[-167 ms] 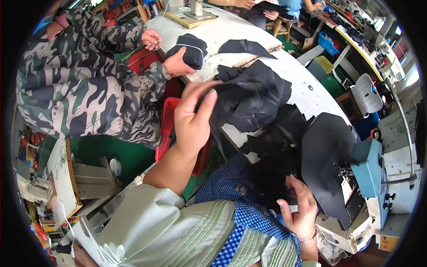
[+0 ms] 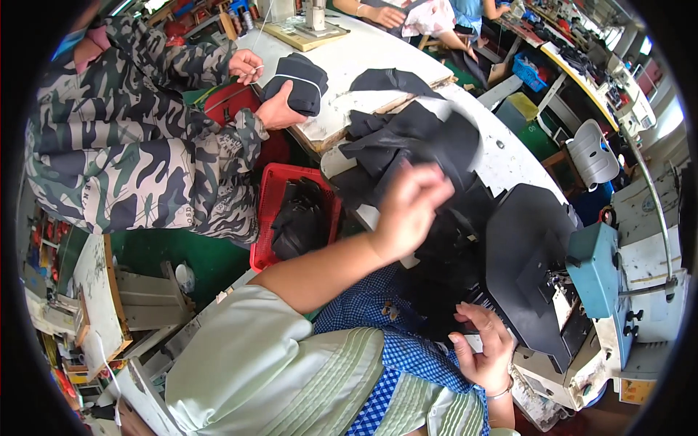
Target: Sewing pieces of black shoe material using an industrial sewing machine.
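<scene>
My left hand (image 2: pixel 416 207) reaches across a heap of black fabric pieces (image 2: pixel 378 149), its fingers smeared by motion. Just past its fingertips, a dark piece (image 2: pixel 459 149) on the heap is blurred too; whether the hand touches it I cannot tell. My right hand (image 2: pixel 486 349) is low, in front of the sewing machine (image 2: pixel 600 269), with thumb and fingers curved apart and nothing visible between them. Beside it a large black panel (image 2: pixel 525 251) lies at the machine's bed. More dark pieces lie between my hands and the heap.
To the left, a person in a camouflage jacket (image 2: pixel 131 138) holds a tied black fabric bundle (image 2: pixel 297 81) and a white string. Below that person's arm stands a red basket (image 2: pixel 263 218) with black pieces. A white table (image 2: pixel 505 156) curves behind the heap. A grey stool (image 2: pixel 592 156) stands right.
My left hand has swung right and down from beside the heap to over it, uncovering the red basket. The right hand barely moves. The neighbour's bundle has shifted slightly left.
</scene>
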A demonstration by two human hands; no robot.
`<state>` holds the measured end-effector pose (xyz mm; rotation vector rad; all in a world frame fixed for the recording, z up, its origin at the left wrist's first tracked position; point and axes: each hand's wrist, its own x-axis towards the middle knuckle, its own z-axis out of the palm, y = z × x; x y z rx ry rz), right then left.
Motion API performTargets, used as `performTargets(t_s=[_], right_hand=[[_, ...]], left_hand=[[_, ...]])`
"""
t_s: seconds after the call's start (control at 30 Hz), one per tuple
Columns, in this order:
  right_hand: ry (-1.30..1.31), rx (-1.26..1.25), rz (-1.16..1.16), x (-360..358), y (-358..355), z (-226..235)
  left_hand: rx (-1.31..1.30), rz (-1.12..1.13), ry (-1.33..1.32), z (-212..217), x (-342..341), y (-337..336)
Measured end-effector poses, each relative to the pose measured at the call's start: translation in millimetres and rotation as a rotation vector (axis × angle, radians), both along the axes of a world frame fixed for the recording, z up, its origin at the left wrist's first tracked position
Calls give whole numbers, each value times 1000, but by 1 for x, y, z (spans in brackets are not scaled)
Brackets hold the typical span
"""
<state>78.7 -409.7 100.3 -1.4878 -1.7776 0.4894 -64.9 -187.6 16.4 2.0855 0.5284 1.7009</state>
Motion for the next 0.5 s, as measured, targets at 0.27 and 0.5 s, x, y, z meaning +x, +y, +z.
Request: performTargets(t_s=[0.27,0.5], right_hand=[[6,46,-190,16,-22,2],[-47,118,-210,9,-26,4]], left_hand=[[-177,-277,241,-24,18,25],[-423,411,832,-30,-36,185]])
